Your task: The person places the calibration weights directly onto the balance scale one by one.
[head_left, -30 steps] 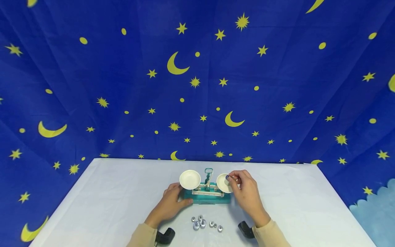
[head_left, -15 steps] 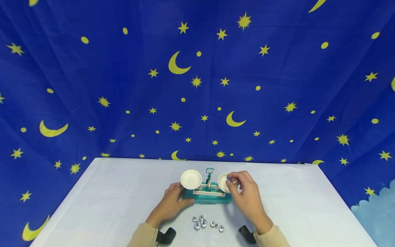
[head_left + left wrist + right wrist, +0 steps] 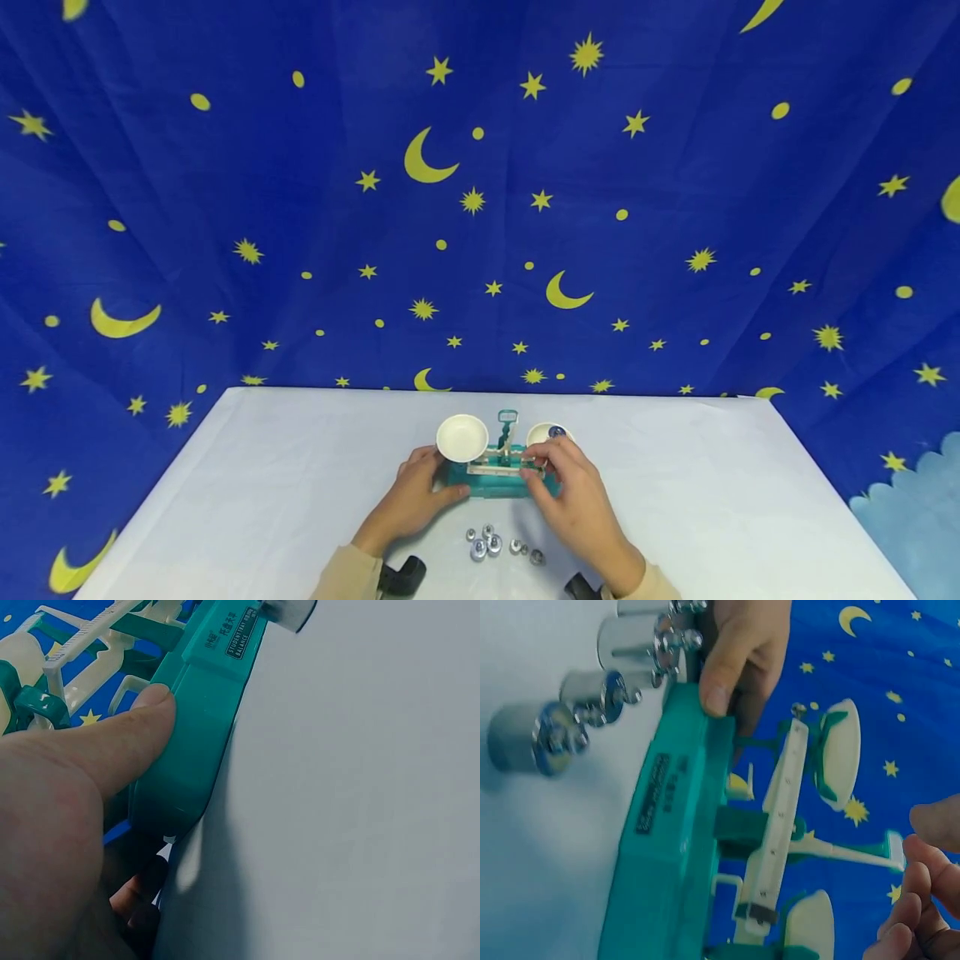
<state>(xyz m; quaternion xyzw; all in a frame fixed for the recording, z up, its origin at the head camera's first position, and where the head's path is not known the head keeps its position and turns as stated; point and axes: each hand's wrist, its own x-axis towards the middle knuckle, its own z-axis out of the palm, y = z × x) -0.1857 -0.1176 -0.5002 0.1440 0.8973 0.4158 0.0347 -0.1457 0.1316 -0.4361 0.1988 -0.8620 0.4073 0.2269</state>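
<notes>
A teal balance scale (image 3: 495, 485) with white pans stands on the table. My left hand (image 3: 408, 496) grips the left end of its base, thumb on the front face; in the left wrist view the thumb presses on the teal base (image 3: 195, 761). A metal weight (image 3: 557, 432) sits in the right pan (image 3: 537, 434), partly behind my right hand. The left pan (image 3: 462, 437) holds nothing and sits higher. My right hand (image 3: 581, 504) is in front of the right pan, over the beam's right end, fingers loosely bent; the right wrist view shows nothing between thumb and fingers.
Several metal weights (image 3: 493, 546) with knobs stand on the white-covered table (image 3: 300, 450) in front of the scale. A blue star-and-moon cloth (image 3: 495, 225) hangs behind the table. Black devices (image 3: 405, 575) are worn at both wrists.
The weight pinched by my right hand has been let go in the right pan. That hand has moved left and toward me, over the beam's right end. My left hand stays put.
</notes>
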